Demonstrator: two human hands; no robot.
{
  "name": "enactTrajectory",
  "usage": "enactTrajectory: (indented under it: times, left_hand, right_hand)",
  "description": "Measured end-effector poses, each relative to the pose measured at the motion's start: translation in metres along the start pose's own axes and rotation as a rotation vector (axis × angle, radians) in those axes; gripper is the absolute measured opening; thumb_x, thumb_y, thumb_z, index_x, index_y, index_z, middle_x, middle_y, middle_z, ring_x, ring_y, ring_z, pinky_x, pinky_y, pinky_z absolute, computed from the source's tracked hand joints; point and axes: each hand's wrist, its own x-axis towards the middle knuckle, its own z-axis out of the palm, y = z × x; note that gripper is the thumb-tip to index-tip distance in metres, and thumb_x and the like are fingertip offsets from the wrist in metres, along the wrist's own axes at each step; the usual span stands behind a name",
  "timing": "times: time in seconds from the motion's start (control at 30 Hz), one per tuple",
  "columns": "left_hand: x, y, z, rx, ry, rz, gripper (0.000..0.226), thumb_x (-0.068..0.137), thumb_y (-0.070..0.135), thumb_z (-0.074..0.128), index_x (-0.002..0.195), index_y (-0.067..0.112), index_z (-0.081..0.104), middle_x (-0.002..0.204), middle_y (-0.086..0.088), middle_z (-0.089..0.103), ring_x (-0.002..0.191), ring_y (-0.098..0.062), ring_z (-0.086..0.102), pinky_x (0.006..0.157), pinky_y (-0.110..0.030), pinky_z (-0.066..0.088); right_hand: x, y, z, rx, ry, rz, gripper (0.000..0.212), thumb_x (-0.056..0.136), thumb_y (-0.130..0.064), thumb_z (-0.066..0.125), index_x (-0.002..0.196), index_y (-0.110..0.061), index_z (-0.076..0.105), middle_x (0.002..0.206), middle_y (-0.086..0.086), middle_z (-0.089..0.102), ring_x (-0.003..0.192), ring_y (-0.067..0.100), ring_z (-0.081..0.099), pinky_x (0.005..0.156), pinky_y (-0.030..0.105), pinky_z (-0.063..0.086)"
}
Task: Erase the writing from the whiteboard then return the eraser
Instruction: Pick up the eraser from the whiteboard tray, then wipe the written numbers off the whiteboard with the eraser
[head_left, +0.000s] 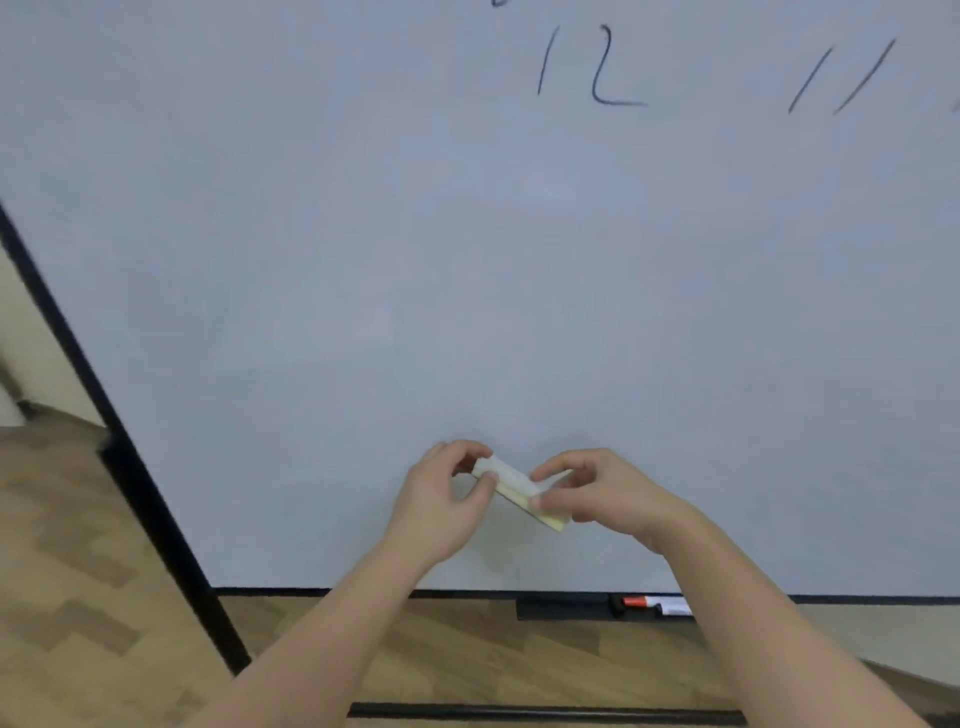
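Head view: low in the frame's centre, our left hand and right hand pinch the ends of the eraser before the whiteboard. It looks light and spongy; we judge gripping its long sides best.

A wooden floor of light and darker brown planks in a staggered pattern fills the lower left and runs on under the stand. At the far left edge a pale cream wall meets it. A black floor bar crosses near the bottom edge. Lighting is soft and even.
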Motion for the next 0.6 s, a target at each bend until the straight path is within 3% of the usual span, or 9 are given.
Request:
enactTrajectory:
  times: [0.13,0.27,0.37,0.47,0.6]
  left_hand:
    - [0.009,0.035,-0.050,-0.048,0.123,0.099,0.023,0.090,0.026,0.068,0.111,0.033,0.067,0.112,0.015,0.066,0.104,0.001,0.063,0.095,-0.017,0.049]
    - [0.018,0.060,-0.101,-0.073,0.233,0.178,0.025,0.088,0.027,0.072,0.111,0.034,0.065,0.110,0.014,0.069,0.104,0.000,0.065,0.094,-0.018,0.051]
    - [0.028,0.073,-0.142,-0.086,0.311,0.256,0.026,0.089,0.029,0.072,0.114,0.025,0.067,0.107,0.013,0.071,0.103,0.000,0.066,0.094,-0.016,0.051]
    - [0.044,0.082,-0.189,-0.062,0.413,0.332,0.026,0.090,0.029,0.070,0.115,0.022,0.067,0.105,0.012,0.071,0.103,0.001,0.066,0.094,-0.017,0.051]
    - [0.066,0.092,-0.245,-0.002,0.531,0.428,0.023,0.092,0.027,0.068,0.114,0.020,0.066,0.106,0.012,0.070,0.102,0.001,0.065,0.094,-0.019,0.051]
  right_hand:
    - [-0.009,-0.060,0.002,-0.020,0.013,-0.161,0.018,0.080,-0.034,0.078,0.097,-0.036,0.074,0.093,-0.002,0.078,0.098,0.027,0.070,0.093,0.046,0.054]
    - [-0.017,-0.114,0.008,-0.019,0.066,-0.298,0.015,0.085,-0.035,0.076,0.097,-0.041,0.072,0.097,-0.004,0.076,0.087,0.012,0.068,0.074,0.030,0.050]
    - [-0.022,-0.156,0.011,-0.015,0.113,-0.411,0.014,0.085,-0.035,0.076,0.097,-0.041,0.072,0.096,-0.009,0.076,0.089,0.010,0.069,0.074,0.026,0.048]
    - [-0.022,-0.201,0.017,0.020,0.223,-0.531,0.015,0.083,-0.036,0.077,0.097,-0.042,0.072,0.098,-0.009,0.076,0.088,0.008,0.071,0.079,0.029,0.053]
    - [-0.013,-0.252,0.026,0.015,0.480,-0.681,0.022,0.081,-0.040,0.077,0.102,-0.043,0.070,0.102,-0.011,0.070,0.084,0.006,0.068,0.069,0.023,0.051]
